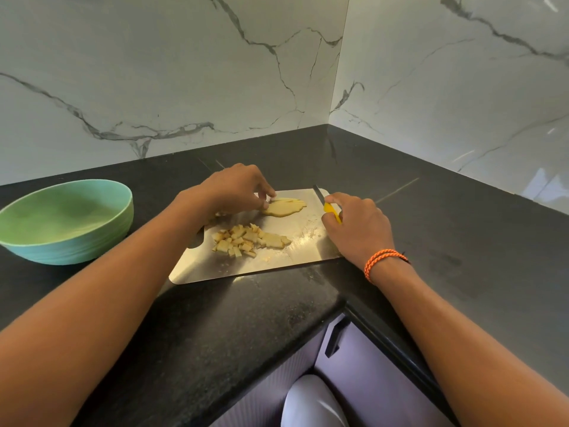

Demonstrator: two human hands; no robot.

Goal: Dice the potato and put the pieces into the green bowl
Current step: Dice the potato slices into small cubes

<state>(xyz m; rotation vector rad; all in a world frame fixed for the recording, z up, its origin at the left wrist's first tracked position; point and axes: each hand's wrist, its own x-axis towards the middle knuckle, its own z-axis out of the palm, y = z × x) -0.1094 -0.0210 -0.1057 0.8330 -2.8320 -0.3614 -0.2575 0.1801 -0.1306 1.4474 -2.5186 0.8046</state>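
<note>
Potato slices, stacked flat and partly cut into strips, lie near the far edge of the steel cutting board, and I see my left hand pinching their left end with curled fingertips. Toward the middle of the board, nearer me, sits a loose heap of diced potato pieces, apart from the slices. My right hand is closed around the yellow handle of a knife at the board's right edge; the dark blade points away toward the far right corner of the board, and it is off the potato, just to its right. An orange cord bracelet circles that wrist. The green bowl stands on the black bench well to the left of the board, near the bench's left side, and I can see no pieces inside it. Marble-patterned wall rises behind the bench's back edge and turns the corner on the right.
</note>
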